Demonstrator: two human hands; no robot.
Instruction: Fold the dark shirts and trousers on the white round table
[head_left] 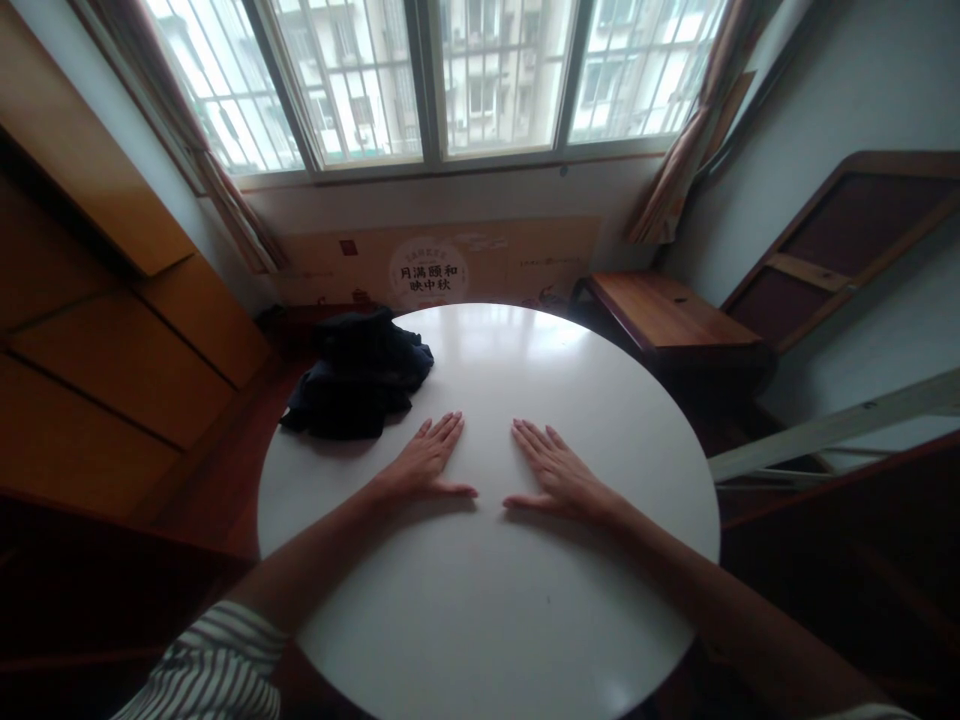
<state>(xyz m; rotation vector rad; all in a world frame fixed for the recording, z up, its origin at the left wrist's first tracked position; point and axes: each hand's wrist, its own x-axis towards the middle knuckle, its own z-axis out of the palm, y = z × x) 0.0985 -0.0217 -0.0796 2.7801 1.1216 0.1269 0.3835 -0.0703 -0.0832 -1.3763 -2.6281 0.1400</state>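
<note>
Both the left hand [429,465] and the right hand [561,472] lie palm down on the round white table [487,610], fingers straight and relaxed, thumbs pointing toward each other with a gap between. Near the left hand, apart from it and farther off from the right, a dark cloth [360,375] sits by the table's far left edge. It looks black to navy, bunched and rumpled. Beyond, I see a barred window [495,85].

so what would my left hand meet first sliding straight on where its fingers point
Possibly your right hand: the left hand could clip it with its thumb, though the fingers seem to face free table.
</note>
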